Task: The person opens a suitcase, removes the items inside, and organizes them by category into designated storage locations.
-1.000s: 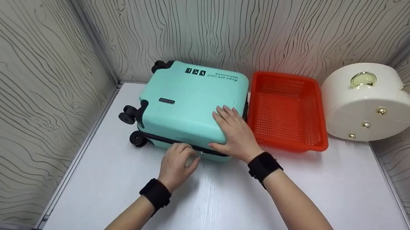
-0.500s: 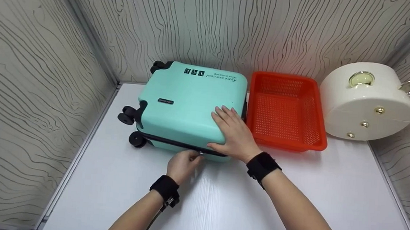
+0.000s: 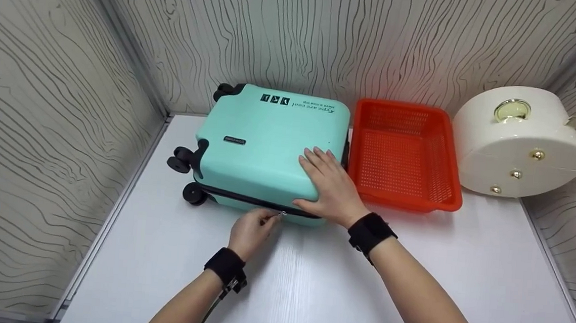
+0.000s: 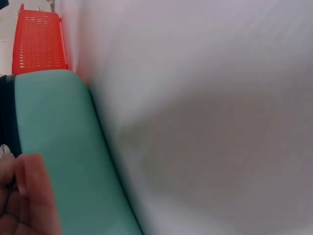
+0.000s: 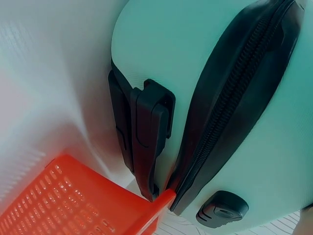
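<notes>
A mint-green hard-shell suitcase lies flat on the table, its wheels toward the left. My left hand is at its front side, thumb and finger pinching a small silver zipper pull on the black zipper band. In the left wrist view only part of that hand shows, at the lower left. My right hand rests on the suitcase's front right corner with its fingers spread. The right wrist view shows the closed zipper teeth and the black handle at the suitcase's right end.
A red perforated plastic basket stands right beside the suitcase. Farther right is a round cream case with gold studs and metallic handles. Patterned wall panels enclose the white table at the back and sides.
My left hand has gone from loosely curled beside the zipper to pinching its pull. My right hand stays on the suitcase, which has not visibly moved.
</notes>
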### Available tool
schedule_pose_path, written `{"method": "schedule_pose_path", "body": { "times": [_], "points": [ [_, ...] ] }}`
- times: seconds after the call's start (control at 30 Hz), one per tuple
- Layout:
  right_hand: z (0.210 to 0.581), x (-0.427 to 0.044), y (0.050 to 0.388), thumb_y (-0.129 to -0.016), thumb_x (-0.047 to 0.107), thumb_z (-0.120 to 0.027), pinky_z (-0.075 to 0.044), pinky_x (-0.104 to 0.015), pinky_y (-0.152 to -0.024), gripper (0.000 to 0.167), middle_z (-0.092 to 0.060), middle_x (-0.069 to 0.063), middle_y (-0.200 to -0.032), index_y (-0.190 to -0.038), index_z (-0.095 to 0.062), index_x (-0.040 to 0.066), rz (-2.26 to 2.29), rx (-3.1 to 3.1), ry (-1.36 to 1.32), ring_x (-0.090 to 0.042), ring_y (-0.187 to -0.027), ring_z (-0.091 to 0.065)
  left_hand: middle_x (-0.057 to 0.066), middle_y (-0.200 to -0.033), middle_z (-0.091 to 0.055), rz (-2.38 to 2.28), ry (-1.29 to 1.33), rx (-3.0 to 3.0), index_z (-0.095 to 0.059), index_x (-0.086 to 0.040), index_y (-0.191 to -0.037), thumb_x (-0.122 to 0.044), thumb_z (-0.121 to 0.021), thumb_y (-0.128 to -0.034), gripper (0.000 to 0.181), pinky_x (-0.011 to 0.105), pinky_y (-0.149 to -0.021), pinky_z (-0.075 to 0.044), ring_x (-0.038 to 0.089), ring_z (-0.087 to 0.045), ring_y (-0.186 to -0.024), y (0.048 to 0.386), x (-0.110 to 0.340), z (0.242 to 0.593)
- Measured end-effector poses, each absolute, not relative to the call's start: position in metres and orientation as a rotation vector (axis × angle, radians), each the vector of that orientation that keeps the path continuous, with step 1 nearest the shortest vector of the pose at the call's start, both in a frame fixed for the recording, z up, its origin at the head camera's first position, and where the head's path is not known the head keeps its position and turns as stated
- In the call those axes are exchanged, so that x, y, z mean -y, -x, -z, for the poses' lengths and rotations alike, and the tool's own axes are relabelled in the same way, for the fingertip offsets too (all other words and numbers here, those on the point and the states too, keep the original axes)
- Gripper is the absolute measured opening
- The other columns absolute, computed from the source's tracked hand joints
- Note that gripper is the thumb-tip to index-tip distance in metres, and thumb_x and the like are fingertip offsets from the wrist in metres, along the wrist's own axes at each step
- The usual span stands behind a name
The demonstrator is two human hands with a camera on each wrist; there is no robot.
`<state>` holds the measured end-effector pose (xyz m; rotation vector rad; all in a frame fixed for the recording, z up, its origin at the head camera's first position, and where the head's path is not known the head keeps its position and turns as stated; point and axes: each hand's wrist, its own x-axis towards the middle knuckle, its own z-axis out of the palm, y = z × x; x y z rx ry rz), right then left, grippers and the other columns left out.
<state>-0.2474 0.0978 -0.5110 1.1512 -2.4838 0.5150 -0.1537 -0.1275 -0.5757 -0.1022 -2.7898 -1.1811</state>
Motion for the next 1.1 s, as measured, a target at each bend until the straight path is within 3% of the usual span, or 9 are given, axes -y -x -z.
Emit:
{"method": "schedule_pose_path", "body": {
  "times": [0.17, 1.1],
  "points": [
    [0.512, -0.097, 0.248, -0.087, 0.059, -0.074, -0.012, -0.044, -0.125, 0.094, -0.036, -0.013, -0.162, -0.157, -0.04, 0.005, -0.514, 2.479, -1.156, -0.029, -0.152, -0.026, -0.006, -0.089, -0.073, 1.046, 0.137, 2.787, -0.08, -0.018, -0.1, -0.03, -0.071, -0.0979, 0.015, 0.027, -0.065, -0.054, 0.009, -0.066, -0.077, 0.153, 0.135, 0.575],
    [0.512, -0.1, 0.248, -0.087, 0.058, -0.074, -0.012, -0.045, -0.125, 0.095, -0.035, -0.013, -0.163, -0.158, -0.039, 0.006, -0.524, 2.48, -1.168, -0.03, -0.153, -0.025, -0.006, -0.083, -0.071, 1.053, -0.177, 2.708, -0.079, -0.016, -0.093, -0.029, -0.07, -0.0991, 0.017, 0.035, -0.063, -0.051, 0.013, -0.063, -0.073, 0.153, 0.211, 0.579]
  ]
}}
